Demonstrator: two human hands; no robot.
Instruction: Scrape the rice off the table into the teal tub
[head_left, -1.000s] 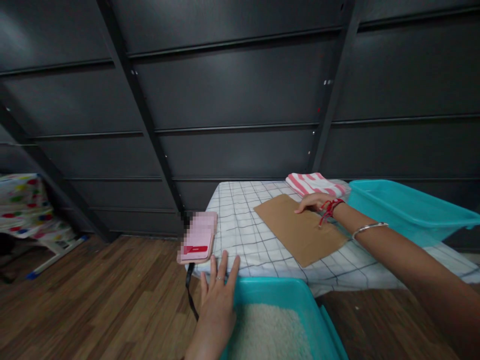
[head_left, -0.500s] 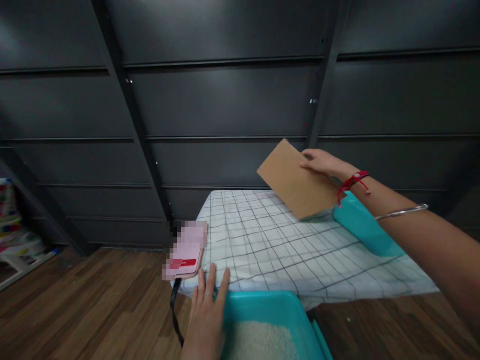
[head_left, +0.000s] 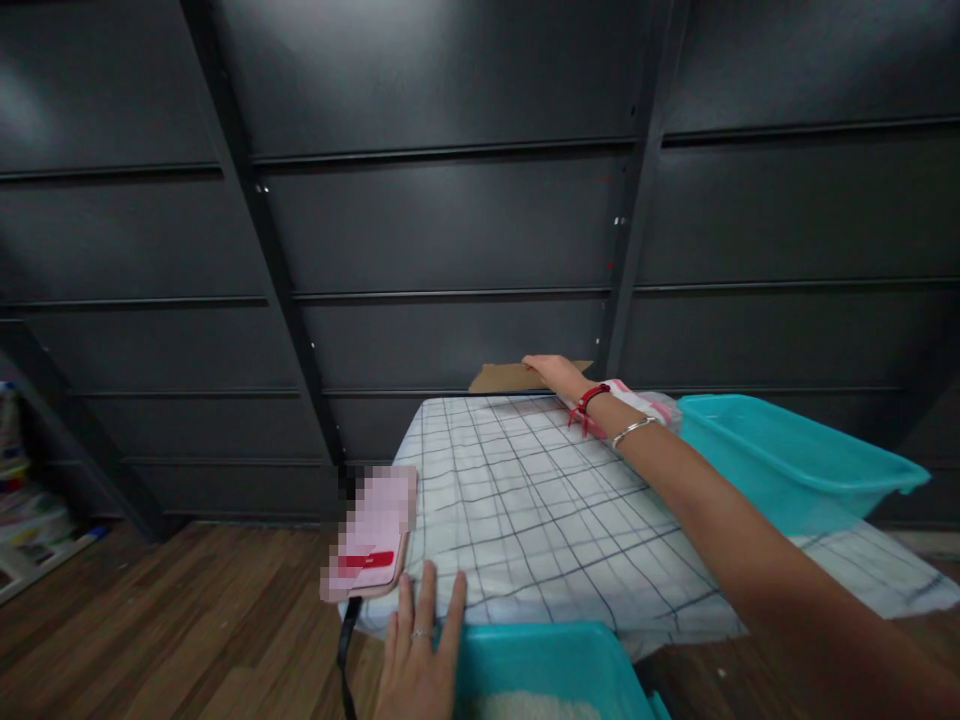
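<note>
My right hand (head_left: 555,372) reaches over the table to its back edge, fingers closed on a brown piece of cardboard (head_left: 496,379). The cardboard is seen nearly edge-on, by the dark wall. My left hand (head_left: 421,640) rests at the near edge of the checked tablecloth (head_left: 510,500), fingers stretched and apart, holding nothing. It lies beside a teal plastic bin (head_left: 540,650) of pale granules (head_left: 536,706), below the table edge. Whether the left hand touches the bin's rim I cannot tell.
A pink phone (head_left: 379,520), partly pixelated, lies at the table's left edge with a black strap (head_left: 345,650) hanging down. A second teal bin (head_left: 787,460) stands at the right, beside a pink-and-white packet (head_left: 649,403). The dark panelled wall (head_left: 450,230) rises behind.
My right hand has carried the cardboard left and down to the back edge, tipping it flatter. The right bin and the packet have come into fuller view. My left hand stays at the near edge.
</note>
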